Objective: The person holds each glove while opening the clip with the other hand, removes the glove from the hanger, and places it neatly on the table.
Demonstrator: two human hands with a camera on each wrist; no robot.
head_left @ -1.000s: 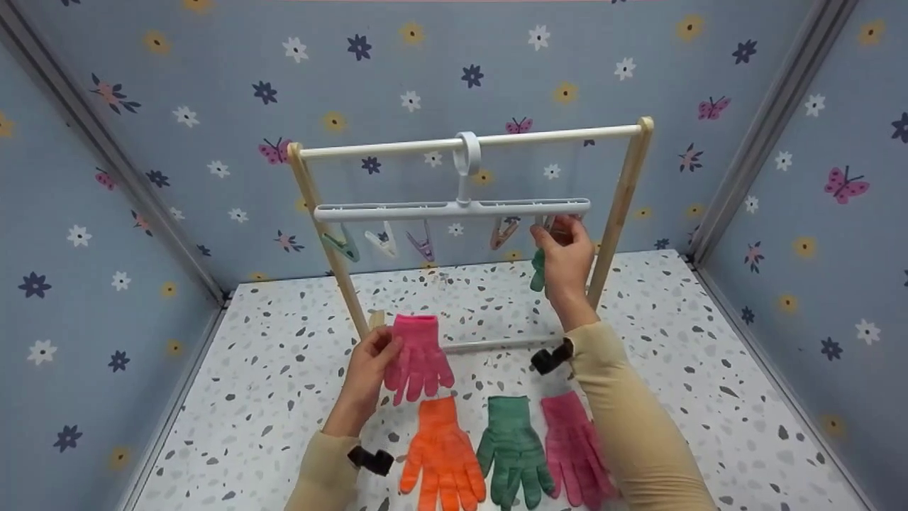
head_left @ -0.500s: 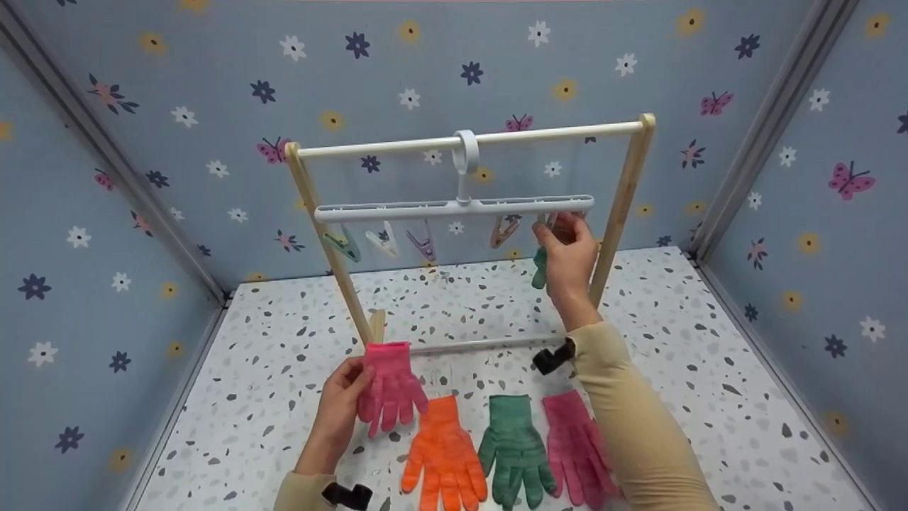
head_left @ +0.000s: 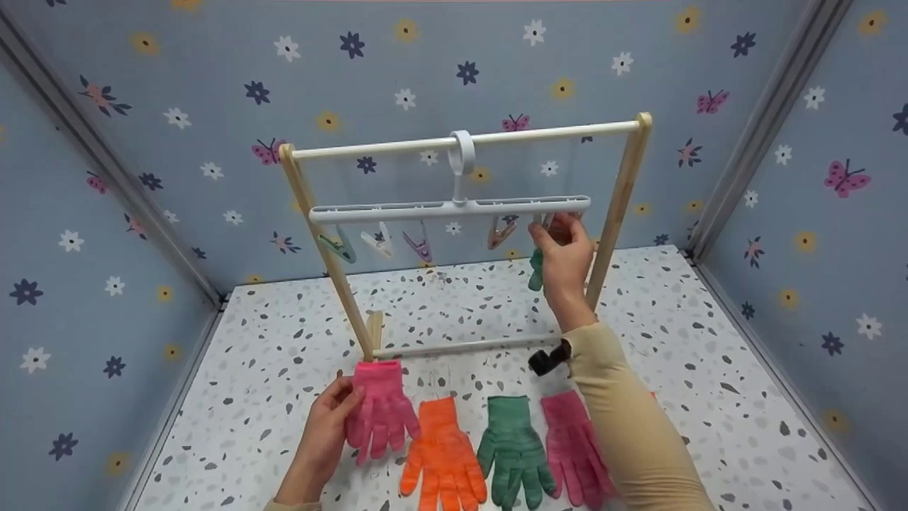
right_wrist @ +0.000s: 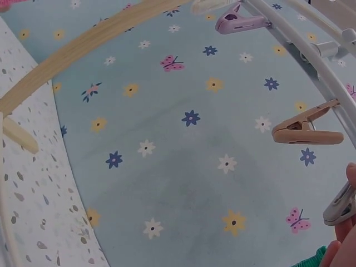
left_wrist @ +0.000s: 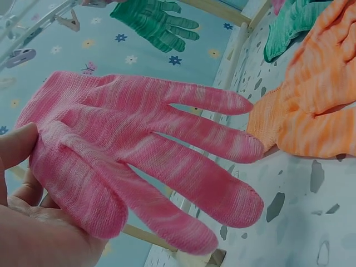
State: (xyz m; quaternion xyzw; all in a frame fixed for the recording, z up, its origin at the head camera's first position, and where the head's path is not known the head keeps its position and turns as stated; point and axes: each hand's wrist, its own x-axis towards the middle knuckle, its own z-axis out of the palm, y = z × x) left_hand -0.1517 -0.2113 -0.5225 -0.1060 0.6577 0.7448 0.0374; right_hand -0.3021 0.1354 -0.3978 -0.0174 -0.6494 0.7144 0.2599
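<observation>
My left hand [head_left: 319,433] pinches a pink knit glove [head_left: 383,415] by the thumb side near its cuff, the glove's fingers hanging free. At the right end of a white hanger [head_left: 397,212], my right hand [head_left: 567,262] grips a grey clothespin [right_wrist: 340,206]. A green glove [left_wrist: 156,25] hangs below that hand, mostly hidden behind it in the head view; whether the clothespin bites its cuff is hidden. Flat on the table lie an orange glove [head_left: 443,454], another green glove [head_left: 514,451] and a darker pink glove [head_left: 573,447], partly covered by the right sleeve.
The hanger hooks over the top rail [head_left: 553,133] of a wooden stand. Green [head_left: 337,246], white [head_left: 378,241], purple [head_left: 418,245] and brown [head_left: 501,233] clothespins dangle from it. A speckled tabletop [head_left: 262,369] meets flowered walls. A sliver of orange [head_left: 652,394] shows beside the right sleeve.
My left hand has drawn the pink glove down and to the left, away from the hanger. The right hand stays at the grey clothespin.
</observation>
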